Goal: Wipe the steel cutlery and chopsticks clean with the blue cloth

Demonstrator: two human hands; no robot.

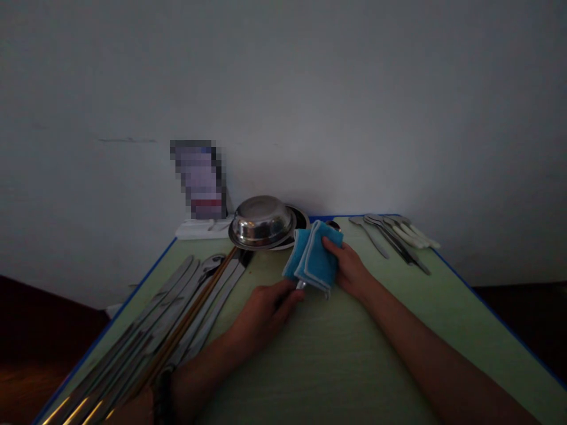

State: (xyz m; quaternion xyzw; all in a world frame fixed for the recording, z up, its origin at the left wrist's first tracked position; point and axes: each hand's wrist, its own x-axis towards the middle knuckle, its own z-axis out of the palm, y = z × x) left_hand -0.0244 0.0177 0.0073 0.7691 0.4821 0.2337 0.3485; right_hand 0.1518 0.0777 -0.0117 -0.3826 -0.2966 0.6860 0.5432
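My right hand is closed on a folded blue cloth with pale edging, its thumb lying on top. The cloth is wrapped over a shiny metal utensil, seemingly a spoon, whose rounded end shows just past the cloth's far side. My left hand pinches the near end of the metal at the cloth's lower edge. The cloth hides the middle of the utensil. Both hands are over the centre of the green table.
Beyond the hands, an upturned steel bowl rests by the wall. Long-handled utensils and wooden chopsticks lie along the left. Several spoons and forks lie at the far right. A blurred-out upright screen stands on a white base.
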